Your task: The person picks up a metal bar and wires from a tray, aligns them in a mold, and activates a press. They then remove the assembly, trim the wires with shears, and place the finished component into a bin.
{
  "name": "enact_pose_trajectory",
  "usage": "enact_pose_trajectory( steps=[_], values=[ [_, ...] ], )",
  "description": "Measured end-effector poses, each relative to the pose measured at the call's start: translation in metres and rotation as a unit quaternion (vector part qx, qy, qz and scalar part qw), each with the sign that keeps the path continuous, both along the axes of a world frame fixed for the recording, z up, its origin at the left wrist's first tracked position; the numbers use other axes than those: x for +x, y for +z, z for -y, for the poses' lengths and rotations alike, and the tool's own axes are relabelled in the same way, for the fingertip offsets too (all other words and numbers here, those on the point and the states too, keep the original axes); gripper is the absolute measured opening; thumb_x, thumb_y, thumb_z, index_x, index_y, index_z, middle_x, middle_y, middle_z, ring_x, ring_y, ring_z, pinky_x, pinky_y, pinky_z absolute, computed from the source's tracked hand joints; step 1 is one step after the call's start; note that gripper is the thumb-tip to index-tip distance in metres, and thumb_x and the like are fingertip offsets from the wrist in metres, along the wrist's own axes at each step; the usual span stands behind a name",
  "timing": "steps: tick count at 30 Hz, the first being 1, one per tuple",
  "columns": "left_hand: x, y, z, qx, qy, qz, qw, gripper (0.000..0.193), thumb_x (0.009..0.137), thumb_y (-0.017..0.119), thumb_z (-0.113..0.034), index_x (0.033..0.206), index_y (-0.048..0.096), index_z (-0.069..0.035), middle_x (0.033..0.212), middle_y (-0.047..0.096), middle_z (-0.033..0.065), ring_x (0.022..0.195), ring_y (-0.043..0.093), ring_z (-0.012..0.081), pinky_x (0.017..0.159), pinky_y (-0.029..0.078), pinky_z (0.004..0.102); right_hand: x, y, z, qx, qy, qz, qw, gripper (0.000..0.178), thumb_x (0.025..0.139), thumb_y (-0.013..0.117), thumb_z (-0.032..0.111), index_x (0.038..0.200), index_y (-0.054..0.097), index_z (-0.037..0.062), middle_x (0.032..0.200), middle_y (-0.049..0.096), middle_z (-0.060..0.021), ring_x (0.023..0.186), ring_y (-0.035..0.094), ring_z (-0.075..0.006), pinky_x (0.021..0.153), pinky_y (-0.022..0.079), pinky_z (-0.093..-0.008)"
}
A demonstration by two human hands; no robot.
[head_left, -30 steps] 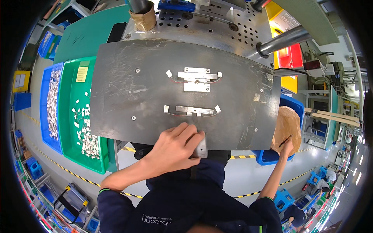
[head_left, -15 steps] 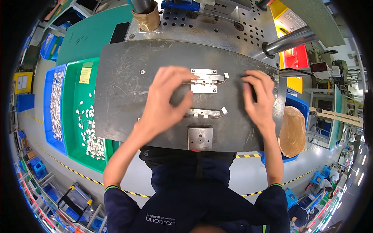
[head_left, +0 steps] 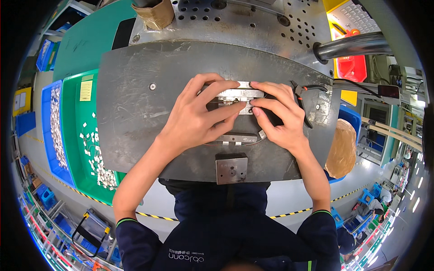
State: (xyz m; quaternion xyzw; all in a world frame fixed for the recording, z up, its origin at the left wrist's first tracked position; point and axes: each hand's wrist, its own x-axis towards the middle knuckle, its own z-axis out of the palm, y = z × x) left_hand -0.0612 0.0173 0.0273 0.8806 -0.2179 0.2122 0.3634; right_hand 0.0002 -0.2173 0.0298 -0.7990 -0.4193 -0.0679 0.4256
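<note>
A silvery metal fixture (head_left: 242,93) with a bar across it lies on the dark work plate. My left hand (head_left: 190,115) reaches over its left part, fingertips curled onto its far and near edges. From the right, my right hand (head_left: 285,113) closes on the same fixture, thumb and fingers bent against it. Fingers hide much of the fixture and any wire in it. Nearer me lies a second metal bar (head_left: 239,137) with small white connectors and thin wires. Pliers (head_left: 299,97) with dark handles rest just right of my right hand.
The dark plate (head_left: 135,117) carries a square metal block (head_left: 231,169) at its front edge. Left of it stand a green bin (head_left: 81,149) of white connectors and a blue bin (head_left: 49,135). A thick steel post (head_left: 352,46) rises at the back right; a paper-lined blue bin (head_left: 332,177) stands right.
Both hands have come together onto the fixture, the right one moving left from the plate's right side. The pliers now show fully beside it. The view has shifted slightly.
</note>
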Motion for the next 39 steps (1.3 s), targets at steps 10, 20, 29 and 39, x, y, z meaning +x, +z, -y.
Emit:
enact_pose_trajectory(
  steps=[10, 20, 29, 39],
  values=[
    [0.001, 0.003, -0.001, -0.028, 0.001, -0.023, 0.999, 0.031, 0.074, 0.075, -0.003, 0.103, 0.081, -0.011, 0.123, 0.07, 0.0074, 0.11, 0.062, 0.0316, 0.093, 0.054, 0.0411, 0.003, 0.008, -0.015, 0.006, -0.039, -0.144, 0.989, 0.031, 0.084, 0.073, 0.002, 0.115, 0.072, 0.0061, 0.124, 0.073, -0.0093, 0.114, 0.068, -0.0283, 0.104, 0.044, -0.0391],
    [0.002, 0.003, -0.012, -0.17, 0.031, -0.155, 0.973, 0.037, 0.079, 0.064, 0.004, 0.114, 0.072, -0.004, 0.12, 0.071, 0.0105, 0.111, 0.064, 0.0316, 0.102, 0.047, 0.0422, -0.01, 0.002, -0.017, -0.039, 0.02, 0.01, 0.999, 0.034, 0.08, 0.077, 0.007, 0.113, 0.08, 0.0153, 0.139, 0.067, -0.0074, 0.127, 0.06, -0.0305, 0.105, 0.041, -0.0446],
    [0.003, 0.001, -0.011, -0.17, 0.027, -0.158, 0.972, 0.032, 0.081, 0.066, 0.002, 0.111, 0.072, -0.005, 0.117, 0.071, 0.0094, 0.109, 0.063, 0.0314, 0.103, 0.045, 0.0423, -0.012, 0.001, -0.019, -0.067, 0.016, 0.037, 0.997, 0.035, 0.079, 0.078, 0.008, 0.113, 0.082, 0.0176, 0.142, 0.065, -0.0054, 0.131, 0.057, -0.0309, 0.104, 0.039, -0.0471],
    [0.006, 0.003, -0.009, -0.164, 0.034, -0.159, 0.973, 0.036, 0.08, 0.065, 0.001, 0.115, 0.07, -0.007, 0.117, 0.07, 0.0084, 0.11, 0.061, 0.0307, 0.101, 0.044, 0.0418, -0.003, 0.001, -0.018, 0.044, -0.031, -0.13, 0.99, 0.03, 0.087, 0.068, 0.004, 0.116, 0.077, 0.0094, 0.133, 0.071, -0.0087, 0.118, 0.067, -0.0276, 0.107, 0.043, -0.0403]
  ],
)
